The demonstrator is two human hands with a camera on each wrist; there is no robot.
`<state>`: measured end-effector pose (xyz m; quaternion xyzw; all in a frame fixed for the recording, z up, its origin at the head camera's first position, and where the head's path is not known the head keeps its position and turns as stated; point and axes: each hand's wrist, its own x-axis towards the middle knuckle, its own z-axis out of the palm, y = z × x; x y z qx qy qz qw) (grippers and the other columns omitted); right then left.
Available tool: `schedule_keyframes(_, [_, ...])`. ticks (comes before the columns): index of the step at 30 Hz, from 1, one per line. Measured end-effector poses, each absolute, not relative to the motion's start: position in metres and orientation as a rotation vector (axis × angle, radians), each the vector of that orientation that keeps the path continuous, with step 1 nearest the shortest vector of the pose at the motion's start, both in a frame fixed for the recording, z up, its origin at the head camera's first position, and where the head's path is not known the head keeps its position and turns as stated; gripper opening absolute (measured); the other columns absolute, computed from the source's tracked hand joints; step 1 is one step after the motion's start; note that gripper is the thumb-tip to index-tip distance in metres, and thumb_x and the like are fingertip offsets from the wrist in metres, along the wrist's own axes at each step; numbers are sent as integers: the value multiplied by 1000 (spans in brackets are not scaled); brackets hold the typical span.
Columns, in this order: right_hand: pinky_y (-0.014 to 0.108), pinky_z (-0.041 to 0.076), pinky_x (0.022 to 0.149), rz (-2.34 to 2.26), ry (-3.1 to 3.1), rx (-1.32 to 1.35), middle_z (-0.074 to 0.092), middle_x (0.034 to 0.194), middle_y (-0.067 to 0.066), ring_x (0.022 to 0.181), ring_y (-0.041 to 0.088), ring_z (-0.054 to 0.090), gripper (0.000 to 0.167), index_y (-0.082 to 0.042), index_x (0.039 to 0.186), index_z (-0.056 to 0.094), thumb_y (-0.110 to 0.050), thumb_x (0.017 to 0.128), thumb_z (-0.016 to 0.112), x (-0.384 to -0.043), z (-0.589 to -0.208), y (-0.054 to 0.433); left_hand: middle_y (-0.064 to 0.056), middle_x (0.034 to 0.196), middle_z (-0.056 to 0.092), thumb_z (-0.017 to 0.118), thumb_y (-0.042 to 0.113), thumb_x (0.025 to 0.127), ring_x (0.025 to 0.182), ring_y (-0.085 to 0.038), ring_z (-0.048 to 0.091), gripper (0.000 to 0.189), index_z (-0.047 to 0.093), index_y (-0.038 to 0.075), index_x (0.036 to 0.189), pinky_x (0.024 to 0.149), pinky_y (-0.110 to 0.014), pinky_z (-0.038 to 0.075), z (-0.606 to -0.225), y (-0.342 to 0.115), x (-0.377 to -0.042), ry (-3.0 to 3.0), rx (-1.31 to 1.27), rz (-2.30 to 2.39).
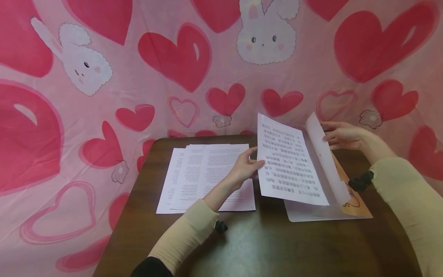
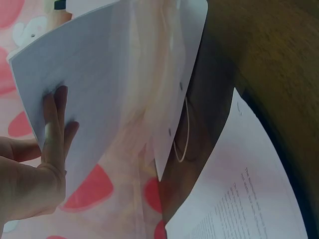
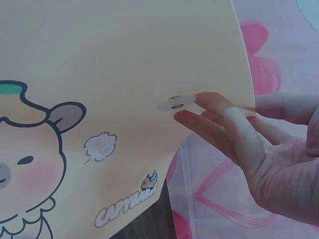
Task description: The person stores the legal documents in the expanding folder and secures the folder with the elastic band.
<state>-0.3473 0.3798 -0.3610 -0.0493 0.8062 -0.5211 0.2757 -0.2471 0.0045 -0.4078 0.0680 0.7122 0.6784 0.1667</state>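
Note:
My left hand [image 1: 246,166] pinches the left edge of a printed sheet [image 1: 288,165], raised over a paper folder with its text facing the head camera. In the left wrist view, my fingers [image 2: 60,112] lie against the sheet's blank back [image 2: 94,64]. My right hand [image 1: 342,136] grips the outer edge of the folder's lifted cover [image 1: 325,157], thumb and fingers on opposite sides. Cartoon capybara art and lettering show on the cover's outside [image 3: 129,59] in the right wrist view, with fingertips beside a small round fastener [image 3: 177,104]. The folder's back panel [image 1: 301,215] rests on the table.
Several overlapping printed sheets [image 1: 211,177] lie left of the folder on the dark wooden table [image 1: 242,246]. A thin elastic loop [image 2: 187,134] hangs at the folder's edge. Behind the table hangs a pink cloth [image 1: 173,77] with hearts and rabbits.

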Motion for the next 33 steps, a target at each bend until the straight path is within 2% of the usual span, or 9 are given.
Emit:
schedule_keyframes(5, [29, 64, 92, -1413, 2163, -132, 64, 115, -16, 105, 7, 70, 85, -7, 174, -10, -2, 112, 48, -347, -361, 380, -31, 123, 78, 64, 4, 109, 94, -26, 82, 65, 38, 4, 168, 73, -32, 69, -411, 11, -247, 2011, 193, 1945])
schedule_keyframes(17, [30, 65, 91, -1427, 2162, -122, 64, 114, -15, 103, 7, 72, 86, -7, 175, -9, -2, 112, 49, -347, -360, 379, -34, 123, 77, 63, 4, 109, 84, -21, 80, 63, 39, 4, 168, 61, -21, 62, -416, 28, -245, 1940, 186, 1984])
schedule_keyframes(24, [30, 64, 92, -1419, 2171, -132, 62, 120, -12, 105, 8, 70, 86, -7, 175, -9, -2, 111, 49, -346, -361, 378, -35, 122, 77, 62, 4, 110, 97, -37, 83, 62, 39, 3, 167, 63, -26, 65, -421, 39, -246, 1907, 195, 2000])
schedule_keyframes(29, [29, 64, 93, -1422, 2167, -125, 63, 121, -12, 107, 8, 70, 86, -9, 175, -9, -3, 112, 50, -347, -361, 379, -36, 124, 76, 62, 3, 110, 111, -52, 77, 59, 42, 3, 166, 69, -33, 69, -423, 46, -245, 1864, 197, 2012])
schedule_keyframes(33, [30, 65, 94, -1415, 2171, -129, 63, 123, -11, 107, 9, 70, 86, -9, 175, -8, -4, 112, 50, -348, -361, 381, -35, 125, 76, 62, 4, 110, 115, -54, 75, 57, 44, 3, 164, 77, -40, 70, -425, 49, -243, 1852, 201, 2008])
